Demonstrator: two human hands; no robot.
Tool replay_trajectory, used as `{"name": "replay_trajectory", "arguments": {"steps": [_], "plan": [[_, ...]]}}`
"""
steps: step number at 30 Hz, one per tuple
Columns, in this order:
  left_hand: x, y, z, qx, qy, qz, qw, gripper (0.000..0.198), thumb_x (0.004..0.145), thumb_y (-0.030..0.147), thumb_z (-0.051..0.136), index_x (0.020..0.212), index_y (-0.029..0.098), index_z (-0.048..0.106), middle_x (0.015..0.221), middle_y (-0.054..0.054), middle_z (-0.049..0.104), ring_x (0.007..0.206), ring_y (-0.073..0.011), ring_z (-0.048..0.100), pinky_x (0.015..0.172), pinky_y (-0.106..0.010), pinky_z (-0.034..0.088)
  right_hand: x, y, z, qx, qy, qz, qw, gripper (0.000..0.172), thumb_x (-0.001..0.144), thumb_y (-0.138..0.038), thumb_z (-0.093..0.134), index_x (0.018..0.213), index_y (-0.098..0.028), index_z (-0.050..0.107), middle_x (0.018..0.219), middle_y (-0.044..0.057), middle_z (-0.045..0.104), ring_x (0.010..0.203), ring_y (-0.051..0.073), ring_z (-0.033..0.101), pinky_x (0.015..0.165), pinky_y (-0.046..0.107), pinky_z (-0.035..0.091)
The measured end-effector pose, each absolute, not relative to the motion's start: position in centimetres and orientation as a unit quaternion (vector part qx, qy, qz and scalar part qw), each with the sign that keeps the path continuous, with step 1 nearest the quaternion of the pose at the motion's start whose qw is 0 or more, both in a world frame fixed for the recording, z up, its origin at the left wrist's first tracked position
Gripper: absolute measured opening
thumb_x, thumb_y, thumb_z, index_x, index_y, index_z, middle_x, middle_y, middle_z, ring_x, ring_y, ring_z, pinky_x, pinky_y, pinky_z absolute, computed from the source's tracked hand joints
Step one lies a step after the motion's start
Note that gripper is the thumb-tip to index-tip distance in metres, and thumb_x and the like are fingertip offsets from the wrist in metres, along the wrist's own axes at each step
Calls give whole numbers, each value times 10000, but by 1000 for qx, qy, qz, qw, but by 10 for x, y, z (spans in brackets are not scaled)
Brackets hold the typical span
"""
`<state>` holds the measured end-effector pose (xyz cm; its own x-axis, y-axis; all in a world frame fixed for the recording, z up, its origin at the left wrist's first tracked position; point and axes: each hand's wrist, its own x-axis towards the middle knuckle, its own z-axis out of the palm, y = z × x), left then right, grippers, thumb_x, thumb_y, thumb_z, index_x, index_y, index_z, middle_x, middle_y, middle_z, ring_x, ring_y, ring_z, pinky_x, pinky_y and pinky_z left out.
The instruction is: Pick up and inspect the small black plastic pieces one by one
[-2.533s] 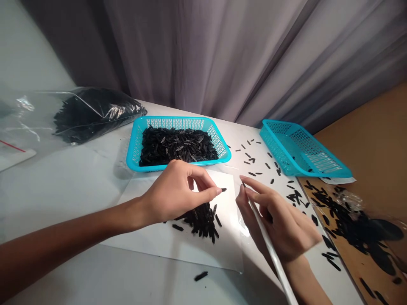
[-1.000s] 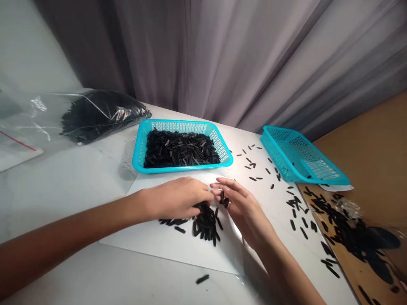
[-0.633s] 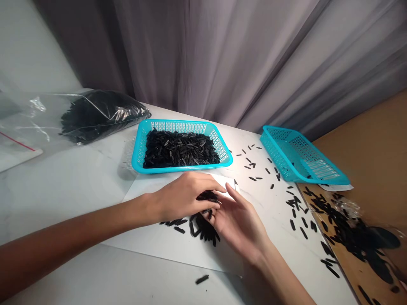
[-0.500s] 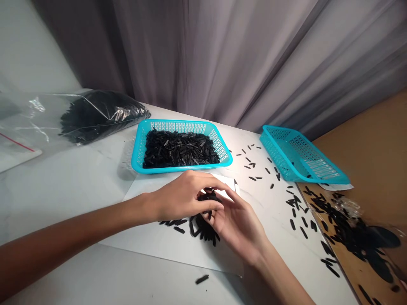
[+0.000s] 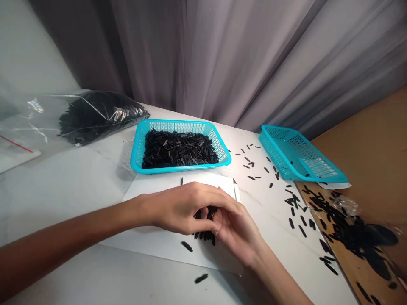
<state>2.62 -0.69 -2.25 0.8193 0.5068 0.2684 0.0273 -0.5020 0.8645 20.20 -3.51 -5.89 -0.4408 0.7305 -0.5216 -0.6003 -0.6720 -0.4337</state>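
On a white sheet of paper, both my hands are cupped around a small pile of thin black strips. My left hand arches over from the left, its fingers curved and its thumb touching the right palm. My right hand leans in from the right, palm turned toward the pile, its fingers partly hidden behind the left. Strips show in the gap between thumb and fingers. One loose strip lies on the paper in front. Just behind stands a blue plastic basket filled with similar black strips.
A clear plastic bag of black strips lies at the back left. At the right, another blue basket stands near scattered strips and a brown board with a dark heap. Grey curtains hang behind the table.
My left hand has come down slightly, lowering the strips it held toward the pile. The strips spread at its left have been drawn in, and a single strip lies apart in front.
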Motion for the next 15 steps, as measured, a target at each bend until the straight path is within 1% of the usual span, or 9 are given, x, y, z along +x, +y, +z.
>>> {"name": "replay_trajectory", "arguments": {"steps": [1,3,5,6,8,11,15], "plan": [[26,-7,-23,837,176,261,448,441,844,35,629,1250,209,628,1189,-91,681,1051,-201,628,764,-276,544,202,-35,-60,-359,-100,837,400,97,896,-229,621,881,-168,695,771,39,712,707,164,685,552,229,521],[28,-7,-24,856,229,281,370,319,849,87,655,1157,172,663,1054,-71,706,974,-196,627,811,-311,515,203,-35,-60,-367,-121,827,408,71,850,-172,641,875,-154,706,817,54,707,740,153,668,623,225,526],[29,-7,-27,868,293,285,283,205,841,165,699,1046,156,688,927,-42,699,889,-197,614,828,-348,475,202,-36,-59,-373,-161,812,419,105,866,-215,640,874,-143,715,859,64,686,783,153,637,702,240,520],[29,-7,-28,871,319,279,248,169,832,205,721,991,154,695,888,-33,691,860,-200,608,819,-360,456,202,-36,-58,-379,-190,799,426,146,889,-263,630,868,-146,715,865,60,669,777,153,610,711,248,509],[30,-8,-31,876,350,262,205,132,832,264,737,900,157,698,873,-29,685,843,-206,605,788,-363,425,200,-37,-56,-396,-251,767,437,212,924,-334,608,841,-163,702,834,36,621,719,142,537,661,248,468],[30,-10,-35,883,357,246,181,123,858,271,713,818,158,688,906,-34,692,852,-206,613,769,-353,408,197,-39,-54,-417,-299,738,438,225,933,-347,609,800,-176,672,784,1,540,643,122,417,578,236,382],[32,-11,-39,877,364,265,165,96,872,245,673,857,156,704,892,-36,704,847,-208,625,765,-357,413,197,-41,-51,-417,-316,733,435,206,926,-344,628,808,-181,671,778,-12,505,647,123,384,573,238,350]]}}
